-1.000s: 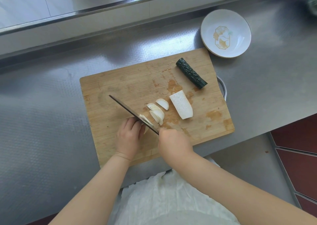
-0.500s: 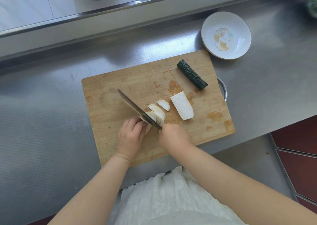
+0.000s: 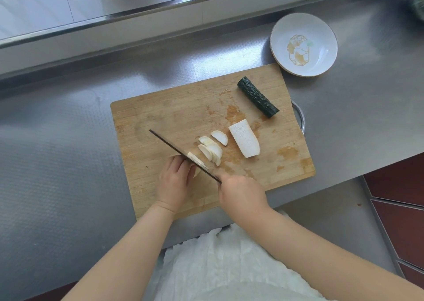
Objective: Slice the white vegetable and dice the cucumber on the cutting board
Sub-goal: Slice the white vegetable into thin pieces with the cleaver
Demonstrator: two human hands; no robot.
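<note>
A wooden cutting board (image 3: 174,114) lies on the steel counter. My right hand (image 3: 241,191) grips the handle of a dark knife (image 3: 174,149), whose blade runs diagonally up-left. My left hand (image 3: 175,181), fingers curled, holds down a small white vegetable piece (image 3: 196,171) against the blade; most of that piece is hidden. Several thin white slices (image 3: 212,149) lie just right of the blade. A larger white half (image 3: 245,138) sits further right, cut face up. A short dark green cucumber piece (image 3: 257,97) rests at the board's far right corner.
An empty white bowl (image 3: 325,59) with a gold motif stands on the counter beyond the board's far right corner. A metal handle (image 3: 301,118) sticks out from under the board's right edge. A raised steel ledge (image 3: 137,14) runs along the back.
The knife rose and came down again a little further left on the held piece; another thin slice stands against the blade. The left hand stayed on the piece.
</note>
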